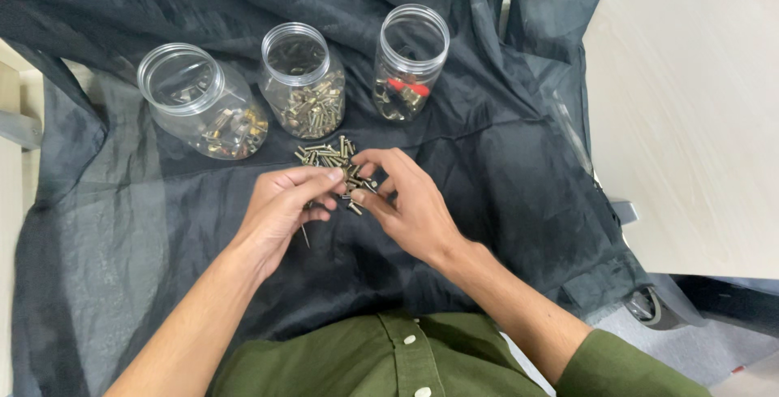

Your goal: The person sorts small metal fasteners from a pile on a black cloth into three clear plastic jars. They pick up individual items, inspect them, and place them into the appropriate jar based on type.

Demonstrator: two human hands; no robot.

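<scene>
A pile of small brass-coloured screws [324,153] lies on a dark cloth [487,170]. My left hand [280,210] and my right hand [406,198] meet over the near edge of the pile, fingers curled and pinching screws. A thin nail or long screw [305,236] pokes out below my left hand. Three open clear plastic jars stand just beyond: the left jar [199,105] and middle jar [304,80] hold metal hardware, the right jar [410,60] holds a few pieces, some red.
The dark cloth covers the work surface and hangs in folds. A pale tabletop [698,121] sits at the right. A chair base with a caster [649,304] shows at lower right. My green shirt [389,360] fills the bottom.
</scene>
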